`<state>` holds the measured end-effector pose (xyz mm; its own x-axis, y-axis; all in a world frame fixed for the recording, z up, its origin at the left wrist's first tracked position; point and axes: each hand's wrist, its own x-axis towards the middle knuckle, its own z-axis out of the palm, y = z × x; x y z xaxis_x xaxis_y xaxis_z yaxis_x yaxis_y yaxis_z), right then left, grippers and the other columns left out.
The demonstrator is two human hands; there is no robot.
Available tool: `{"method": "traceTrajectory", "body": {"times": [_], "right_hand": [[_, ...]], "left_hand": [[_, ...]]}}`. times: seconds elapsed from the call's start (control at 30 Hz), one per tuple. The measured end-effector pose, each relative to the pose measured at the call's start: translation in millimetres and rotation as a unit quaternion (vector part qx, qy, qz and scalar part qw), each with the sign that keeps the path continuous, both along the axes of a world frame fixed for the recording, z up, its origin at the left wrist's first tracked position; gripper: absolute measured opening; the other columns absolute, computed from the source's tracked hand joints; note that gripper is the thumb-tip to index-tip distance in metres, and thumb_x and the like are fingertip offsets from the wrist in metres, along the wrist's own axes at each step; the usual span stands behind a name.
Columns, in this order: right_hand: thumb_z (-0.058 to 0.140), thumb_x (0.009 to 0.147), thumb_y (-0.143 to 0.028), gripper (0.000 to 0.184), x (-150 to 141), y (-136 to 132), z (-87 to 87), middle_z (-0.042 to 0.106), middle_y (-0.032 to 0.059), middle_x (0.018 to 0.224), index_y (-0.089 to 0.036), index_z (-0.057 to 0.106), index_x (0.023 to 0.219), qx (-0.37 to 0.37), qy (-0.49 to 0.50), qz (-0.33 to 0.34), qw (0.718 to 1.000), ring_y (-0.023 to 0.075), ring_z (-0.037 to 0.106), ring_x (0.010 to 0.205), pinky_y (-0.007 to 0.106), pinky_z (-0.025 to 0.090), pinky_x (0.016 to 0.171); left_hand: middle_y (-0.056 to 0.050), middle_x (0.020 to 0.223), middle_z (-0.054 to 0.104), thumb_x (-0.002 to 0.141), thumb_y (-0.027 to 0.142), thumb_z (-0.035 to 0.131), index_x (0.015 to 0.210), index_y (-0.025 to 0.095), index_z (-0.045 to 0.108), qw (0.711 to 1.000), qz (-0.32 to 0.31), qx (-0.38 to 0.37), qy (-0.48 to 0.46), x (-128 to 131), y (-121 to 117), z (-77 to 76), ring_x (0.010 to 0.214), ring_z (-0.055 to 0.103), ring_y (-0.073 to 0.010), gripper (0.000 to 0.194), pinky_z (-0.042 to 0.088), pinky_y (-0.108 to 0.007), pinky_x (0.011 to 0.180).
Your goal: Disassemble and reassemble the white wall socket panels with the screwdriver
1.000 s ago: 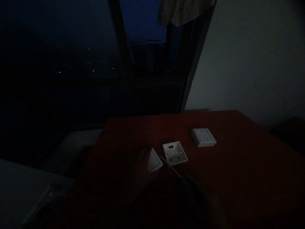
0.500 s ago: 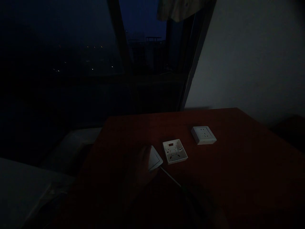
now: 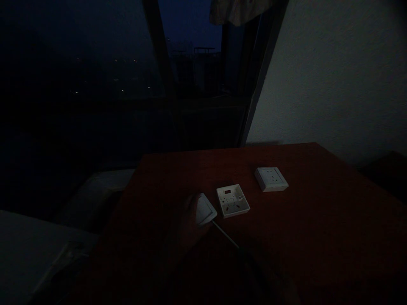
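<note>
My left hand is closed around a white square faceplate, tilted above the red-brown table. A screwdriver reaches up from the lower right, its tip at the faceplate's lower edge. Its dark handle lies in my right hand, which is mostly lost in shadow. Just right of the faceplate sits an open white mounting box, hollow side up, with slots in its floor. The dim light hides most finger detail.
Farther back on the table lies a white wall socket on its box. A dark window stands behind the table, a pale wall at the right. A bit of curtain hangs at the top.
The faceplate and the screwdriver have shifted very slightly left, the tip still at the plate's lower edge. The mounting box and socket rest in the same places on the table.
</note>
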<state>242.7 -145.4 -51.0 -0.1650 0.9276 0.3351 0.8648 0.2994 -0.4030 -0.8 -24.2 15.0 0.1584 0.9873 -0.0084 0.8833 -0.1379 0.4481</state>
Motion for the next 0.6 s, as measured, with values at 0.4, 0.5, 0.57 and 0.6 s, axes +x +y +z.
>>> {"method": "traceTrajectory", "body": {"times": [0.4,0.5,0.57,0.6], "right_hand": [[0.048,0.091,-0.036,0.031,-4,0,5.1,0.071,0.0048,0.111,-0.027,0.07,0.111,0.078,-0.024,-0.035,0.996,0.0257,0.069,0.097,0.032,0.06,0.08],[0.049,0.09,-0.039,0.031,-6,0,3.0,0.072,0.004,0.109,-0.028,0.07,0.111,0.071,-0.013,-0.019,0.997,0.0251,0.071,0.094,0.031,0.061,0.076],[0.048,0.091,-0.041,0.033,-9,0,3.2,0.071,0.0049,0.111,-0.028,0.069,0.113,0.06,-0.005,-0.027,0.998,0.0255,0.07,0.095,0.032,0.061,0.077],[0.047,0.091,-0.041,0.034,-12,0,3.8,0.071,0.0057,0.112,-0.027,0.068,0.113,0.052,0.001,-0.039,0.998,0.026,0.069,0.097,0.033,0.06,0.079]], "left_hand": [[-0.009,0.146,0.036,0.069,0.034,0.071,0.141,0.024,0.033,0.999,0.011,-0.017,-0.027,0,3,-2.4,0.131,0.038,-0.0307,0.081,0.032,-0.043,0.108],[-0.008,0.147,0.034,0.07,0.035,0.071,0.141,0.024,0.033,0.999,0.005,-0.02,-0.033,0,2,-2.4,0.132,0.036,-0.0308,0.081,0.032,-0.042,0.109],[-0.009,0.147,0.033,0.071,0.037,0.07,0.142,0.023,0.033,0.999,-0.002,-0.017,-0.028,1,2,-2.6,0.133,0.034,-0.0311,0.081,0.03,-0.043,0.109],[-0.009,0.148,0.033,0.072,0.037,0.069,0.142,0.024,0.032,0.999,-0.006,-0.018,-0.026,2,1,-2.7,0.134,0.034,-0.0313,0.081,0.03,-0.044,0.11]]}}
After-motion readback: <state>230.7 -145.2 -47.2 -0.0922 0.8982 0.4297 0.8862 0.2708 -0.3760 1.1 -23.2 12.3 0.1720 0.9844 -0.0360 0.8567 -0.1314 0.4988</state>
